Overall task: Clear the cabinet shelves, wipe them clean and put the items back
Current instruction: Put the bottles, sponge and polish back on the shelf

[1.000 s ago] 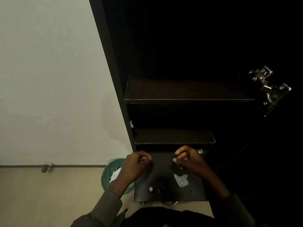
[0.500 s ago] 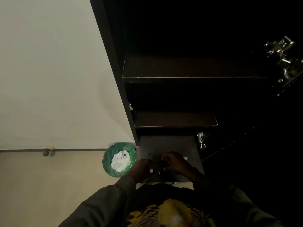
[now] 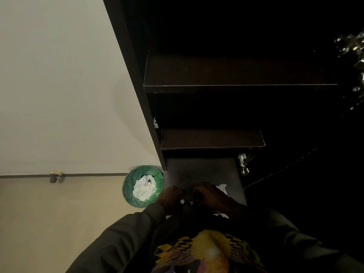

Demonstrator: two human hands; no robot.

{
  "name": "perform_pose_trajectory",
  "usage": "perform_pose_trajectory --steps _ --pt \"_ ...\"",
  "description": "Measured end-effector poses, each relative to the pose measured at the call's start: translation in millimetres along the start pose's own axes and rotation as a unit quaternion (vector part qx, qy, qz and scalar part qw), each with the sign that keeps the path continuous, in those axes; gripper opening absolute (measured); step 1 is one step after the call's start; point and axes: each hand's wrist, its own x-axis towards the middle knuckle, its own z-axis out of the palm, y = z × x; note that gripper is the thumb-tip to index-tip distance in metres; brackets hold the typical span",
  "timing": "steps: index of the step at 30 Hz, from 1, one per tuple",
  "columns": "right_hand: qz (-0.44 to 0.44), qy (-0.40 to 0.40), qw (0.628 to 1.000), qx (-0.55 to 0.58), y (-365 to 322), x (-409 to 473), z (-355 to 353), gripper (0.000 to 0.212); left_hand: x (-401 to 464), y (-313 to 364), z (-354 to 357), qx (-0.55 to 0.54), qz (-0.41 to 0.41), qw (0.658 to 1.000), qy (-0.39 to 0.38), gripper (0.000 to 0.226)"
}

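Head view: both hands (image 3: 194,196) curl on something small below the bare shelf (image 3: 212,138), maybe to put it back.

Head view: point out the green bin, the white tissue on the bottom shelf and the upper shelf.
green bin (image 3: 128,186): head view, left rim.
white tissue (image 3: 222,187): head view, visible corner beside the right hand.
upper shelf (image 3: 236,72): head view, bare top surface.

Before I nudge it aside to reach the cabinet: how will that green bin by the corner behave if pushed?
The green bin probably slides easily: it holds only crumpled white paper, so likely light. A push near the rim might tip it. Its thin-looking liner may crinkle or shift.
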Motion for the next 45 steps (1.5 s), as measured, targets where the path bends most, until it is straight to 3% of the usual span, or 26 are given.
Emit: perform_pose_trajectory --steps 6,14,19,24,26,32,35,39,45 --pt "-0.005 0.001 0.999 -0.038 4.5 7.7 6.9 0.030 4.5 -3.2 5.4 -0.003 -0.003 1.000 0.015 0.023" --pt "-0.022 -0.005 0.996 -0.087 2.5 14.1 10.1 0.033 8.6 -6.7 7.1 -0.002 -0.005 1.000 0.025 0.020" --pt "-0.011 -0.013 0.998 -0.057 -3.4 10.4 5.1 0.030 6.7 -7.9 4.9 -0.023 -0.018 0.999 0.045 0.023" --pt "0.009 0.033 0.999 0.008 8.4 13.1 10.7 0.034 6.1 -9.4 2.7 -0.076 -0.041 0.994 0.074 0.023" --pt "0.035 0.049 0.998 0.032 20.8 18.7 17.0 0.025 5.9 -8.2 0.7 -0.108 -0.045 0.988 0.097 0.029" --pt "0.089 0.161 0.975 0.128 10.0 3.6 -13.9 0.021 1.4 -6.2 -14.7 -0.194 -0.017 0.962 0.191 0.032" --pt "0.063 0.212 0.961 0.164 10.6 2.1 -28.6 0.031 -3.9 -0.7 -29.2 -0.243 0.002 0.940 0.241 0.024" --pt "0.025 0.291 0.932 0.215 -3.3 -7.5 -54.2 0.018 -15.4 19.4 -56.1 -0.312 0.044 0.902 0.297 0.005" --pt "-0.030 0.381 0.882 0.276 -32.8 -37.6 -91.0 0.026 -44.9 54.3 -94.4 -0.372 0.080 0.872 0.309 0.019"
